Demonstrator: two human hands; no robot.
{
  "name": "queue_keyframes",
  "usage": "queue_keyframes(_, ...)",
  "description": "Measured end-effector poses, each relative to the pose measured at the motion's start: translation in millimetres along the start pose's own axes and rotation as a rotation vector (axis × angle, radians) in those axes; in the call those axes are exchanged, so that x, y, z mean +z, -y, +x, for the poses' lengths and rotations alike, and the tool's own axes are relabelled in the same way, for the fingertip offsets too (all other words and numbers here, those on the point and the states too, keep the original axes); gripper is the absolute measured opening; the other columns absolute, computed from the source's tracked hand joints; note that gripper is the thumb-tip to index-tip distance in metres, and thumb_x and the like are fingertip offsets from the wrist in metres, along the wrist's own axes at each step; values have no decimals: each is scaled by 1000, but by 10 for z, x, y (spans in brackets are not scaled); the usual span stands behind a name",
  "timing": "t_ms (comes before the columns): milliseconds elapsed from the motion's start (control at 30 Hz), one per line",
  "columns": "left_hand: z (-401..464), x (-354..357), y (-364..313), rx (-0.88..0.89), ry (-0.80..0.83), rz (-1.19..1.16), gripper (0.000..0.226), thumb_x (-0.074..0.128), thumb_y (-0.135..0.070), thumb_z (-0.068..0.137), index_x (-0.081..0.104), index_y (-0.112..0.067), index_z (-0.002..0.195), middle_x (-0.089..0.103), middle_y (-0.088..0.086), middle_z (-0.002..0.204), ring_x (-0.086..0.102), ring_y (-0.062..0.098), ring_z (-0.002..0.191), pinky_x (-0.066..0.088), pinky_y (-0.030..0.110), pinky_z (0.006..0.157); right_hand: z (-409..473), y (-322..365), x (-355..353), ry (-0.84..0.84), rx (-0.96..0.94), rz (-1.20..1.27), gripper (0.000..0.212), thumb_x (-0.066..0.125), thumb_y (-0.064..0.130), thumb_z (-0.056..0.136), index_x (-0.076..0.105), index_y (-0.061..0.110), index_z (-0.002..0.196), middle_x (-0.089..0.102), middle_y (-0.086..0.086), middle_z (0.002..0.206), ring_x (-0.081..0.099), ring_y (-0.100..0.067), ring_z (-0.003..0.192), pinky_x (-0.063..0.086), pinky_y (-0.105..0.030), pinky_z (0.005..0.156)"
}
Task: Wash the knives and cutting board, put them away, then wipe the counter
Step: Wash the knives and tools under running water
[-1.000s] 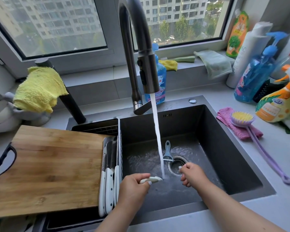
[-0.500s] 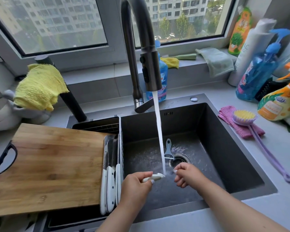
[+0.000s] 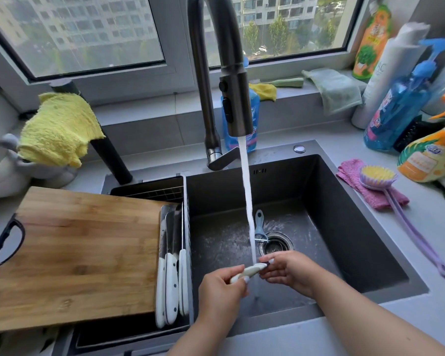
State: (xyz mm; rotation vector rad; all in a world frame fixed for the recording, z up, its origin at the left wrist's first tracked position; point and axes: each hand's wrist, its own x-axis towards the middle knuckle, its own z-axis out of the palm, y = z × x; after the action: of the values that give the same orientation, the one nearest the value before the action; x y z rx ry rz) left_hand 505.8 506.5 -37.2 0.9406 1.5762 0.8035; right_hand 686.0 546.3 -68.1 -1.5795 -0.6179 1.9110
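Over the dark sink, my left hand grips the white handle of a small knife under the running water. My right hand pinches the knife's far end with curled fingers; the blade is hidden by that hand. Three white-handled knives lie side by side in the drain rack at the sink's left. The wooden cutting board lies flat across the rack and counter, left of the knives.
The faucet stands over the sink. A grey peeler lies by the drain. A pink cloth and purple dish brush lie on the right counter, near spray bottles. A yellow cloth hangs at left.
My right hand has moved left onto the knife's end and now pinches it. The left hand still holds the handle under the stream.
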Motion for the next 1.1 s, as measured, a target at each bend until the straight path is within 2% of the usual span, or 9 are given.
queue_keyframes(267, 7, -24, -29, -56, -17, -82, 23, 73, 4, 77, 74, -6, 97, 73, 8, 75, 67, 17, 58, 59, 34, 65, 1, 17, 18, -66, 12, 121, 30, 36, -2, 91, 64, -4, 99, 67, -20, 79, 66, -29, 74, 53, -33, 75)
queue_keyframes(367, 14, -114, -72, -59, -30, -93, 20, 72, 4, 78, 74, -9, 93, 72, 7, 77, 68, 17, 59, 59, 31, 63, 36, 37, -50, -162, 7, 134, 27, 35, -2, 92, 61, -2, 100, 64, -19, 80, 64, -27, 71, 54, -29, 67)
queue_keyframes(467, 29, -264, -98, -54, -47, -67, 20, 72, 5, 78, 75, -9, 92, 72, 5, 78, 69, 15, 61, 61, 39, 71, 78, 56, -171, -276, 16, 154, 21, 35, 1, 94, 56, 1, 94, 64, -19, 82, 60, -27, 74, 50, -31, 71)
queue_keyframes(567, 38, -396, -128, -22, -71, 14, 22, 73, 2, 78, 76, -13, 94, 73, 3, 79, 71, 16, 66, 60, 42, 77, 126, 21, -212, -340, 38, 125, 19, 40, 6, 95, 55, 4, 85, 66, -15, 70, 60, -27, 71, 49, -32, 67)
queue_keyframes(633, 32, -457, -174, 47, -84, 126, 24, 73, -3, 78, 76, -18, 97, 74, -4, 84, 71, 13, 75, 59, 34, 79, 156, -4, -190, -353, 55, 63, 18, 44, 9, 95, 55, 4, 82, 65, -15, 74, 60, -26, 71, 49, -31, 65)
queue_keyframes(733, -11, -528, -261, 185, -99, 311, 26, 72, -9, 79, 76, -26, 98, 70, -19, 82, 64, -9, 75, 45, 3, 68, 178, -18, -149, -335, 81, -30, 15, 47, 12, 94, 57, 5, 85, 63, -16, 81, 60, -25, 68, 48, -29, 63)
queue_keyframes(833, -39, -567, -269, 266, -92, 464, 26, 72, -13, 80, 75, -29, 101, 66, -23, 84, 59, -13, 76, 37, -5, 64, 182, -13, -143, -320, 86, -80, 13, 49, 13, 94, 58, 5, 89, 65, -17, 81, 61, -25, 67, 48, -30, 62)
queue_keyframes(967, -26, -670, -244, 272, -160, 418, 18, 71, -19, 83, 73, -30, 97, 71, -12, 91, 65, 1, 83, 48, 11, 71, 165, -11, -143, -315, 92, -130, 14, 46, 12, 95, 58, 5, 89, 63, -17, 79, 60, -25, 65, 47, -29, 59)
queue_keyframes(1100, 6, -850, -318, 175, -294, 108, 5, 65, -15, 88, 66, -16, 93, 72, 2, 76, 71, 13, 66, 59, 35, 69, 163, -13, -136, -312, 85, -153, 15, 45, 12, 95, 57, 5, 89, 62, -16, 77, 59, -24, 62, 46, -25, 54)
